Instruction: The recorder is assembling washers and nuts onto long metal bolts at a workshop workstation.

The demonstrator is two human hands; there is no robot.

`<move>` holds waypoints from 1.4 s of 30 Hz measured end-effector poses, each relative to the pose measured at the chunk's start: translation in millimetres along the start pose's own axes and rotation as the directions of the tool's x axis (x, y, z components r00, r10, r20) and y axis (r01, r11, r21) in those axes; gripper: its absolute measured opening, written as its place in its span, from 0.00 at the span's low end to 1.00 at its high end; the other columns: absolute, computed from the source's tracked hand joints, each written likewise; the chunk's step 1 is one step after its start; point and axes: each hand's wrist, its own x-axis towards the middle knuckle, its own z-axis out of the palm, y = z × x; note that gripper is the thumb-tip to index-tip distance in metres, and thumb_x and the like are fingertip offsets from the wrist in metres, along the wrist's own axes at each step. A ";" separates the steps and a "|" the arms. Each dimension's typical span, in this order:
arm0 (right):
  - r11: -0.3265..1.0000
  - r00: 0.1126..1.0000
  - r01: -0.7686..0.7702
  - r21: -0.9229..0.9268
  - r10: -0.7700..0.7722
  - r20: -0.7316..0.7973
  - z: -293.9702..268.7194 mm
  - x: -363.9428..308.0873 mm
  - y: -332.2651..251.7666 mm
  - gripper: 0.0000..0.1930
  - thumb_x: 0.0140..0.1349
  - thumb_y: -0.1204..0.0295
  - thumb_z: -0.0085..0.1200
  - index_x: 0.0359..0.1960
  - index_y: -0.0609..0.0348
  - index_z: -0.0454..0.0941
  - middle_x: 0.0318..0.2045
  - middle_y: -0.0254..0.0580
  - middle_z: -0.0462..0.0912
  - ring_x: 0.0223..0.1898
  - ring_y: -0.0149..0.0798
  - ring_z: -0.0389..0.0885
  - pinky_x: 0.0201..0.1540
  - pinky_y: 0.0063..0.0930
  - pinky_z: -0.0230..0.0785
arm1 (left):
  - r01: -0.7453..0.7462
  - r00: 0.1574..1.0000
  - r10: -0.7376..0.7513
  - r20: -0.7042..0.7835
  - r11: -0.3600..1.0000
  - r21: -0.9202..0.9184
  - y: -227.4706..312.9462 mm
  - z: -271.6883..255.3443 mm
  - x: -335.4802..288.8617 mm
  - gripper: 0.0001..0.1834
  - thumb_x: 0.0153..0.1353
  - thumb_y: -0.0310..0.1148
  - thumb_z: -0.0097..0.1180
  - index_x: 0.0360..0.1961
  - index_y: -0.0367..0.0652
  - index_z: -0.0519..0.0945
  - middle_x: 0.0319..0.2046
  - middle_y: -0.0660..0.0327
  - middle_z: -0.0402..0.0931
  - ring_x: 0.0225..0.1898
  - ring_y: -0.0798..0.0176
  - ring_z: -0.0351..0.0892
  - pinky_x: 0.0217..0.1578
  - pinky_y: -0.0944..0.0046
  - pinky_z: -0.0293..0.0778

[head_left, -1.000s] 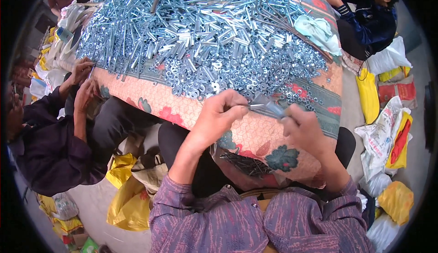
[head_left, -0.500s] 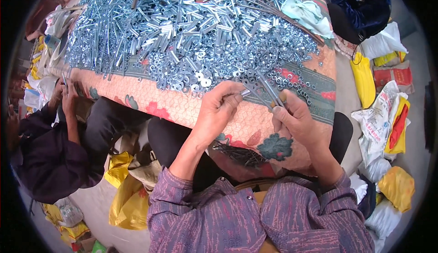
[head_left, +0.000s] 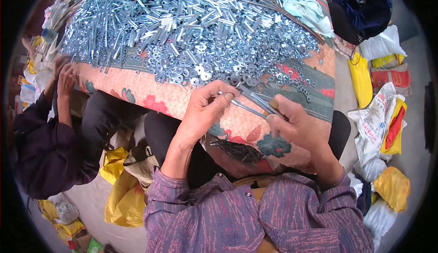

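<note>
My right hand is closed around several slim metal rods, which point up and to the left from its fingers. One thin rod sits apart from that bunch, and its far end reaches the fingertips of my left hand. Thumb and forefinger of the left hand are pinched at that end; a small shiny metal piece shows there, too small to name. Just beyond both hands lie loose washers, with metal tubes heaped farther back.
A flowered cloth covers the table. Dark rods lie below its near edge. A pale blue rag rests at the far right. One person works at left, another at far right. Yellow bags and white sacks lie on the floor.
My left hand has shifted slightly left, its fingertips now at the end of the thin rod. The rods in my right hand have tipped further left.
</note>
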 end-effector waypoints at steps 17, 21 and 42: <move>0.944 0.856 0.263 0.199 -0.133 -0.500 37.6 45.2 0.8 0.09 0.70 0.71 0.43 0.34 0.61 0.73 0.20 0.25 0.68 0.23 0.18 0.62 0.26 0.14 0.58 | 0.102 0.993 -0.122 0.002 0.825 -0.556 -6.4 41.3 0.7 0.03 0.61 0.27 0.52 0.31 0.40 0.71 0.23 0.56 0.77 0.15 0.69 0.71 0.12 0.72 0.62; 0.939 0.901 0.249 0.237 -0.135 -0.411 28.8 42.0 2.3 0.09 0.70 0.70 0.42 0.38 0.62 0.74 0.20 0.28 0.70 0.20 0.19 0.64 0.23 0.14 0.58 | -0.026 0.891 0.207 -0.403 0.911 0.411 20.5 -25.6 35.8 0.13 0.61 0.38 0.51 0.31 0.37 0.72 0.21 0.51 0.76 0.26 0.54 0.79 0.26 0.57 0.72; 0.948 0.996 0.038 0.316 -0.011 -0.088 36.2 39.0 4.6 0.10 0.68 0.75 0.42 0.48 0.64 0.69 0.21 0.39 0.77 0.11 0.22 0.65 0.13 0.13 0.56 | 0.032 0.987 -0.098 -0.130 0.899 -0.436 13.6 -11.3 32.4 0.11 0.64 0.34 0.52 0.27 0.44 0.68 0.15 0.63 0.71 0.08 0.78 0.52 0.08 0.77 0.45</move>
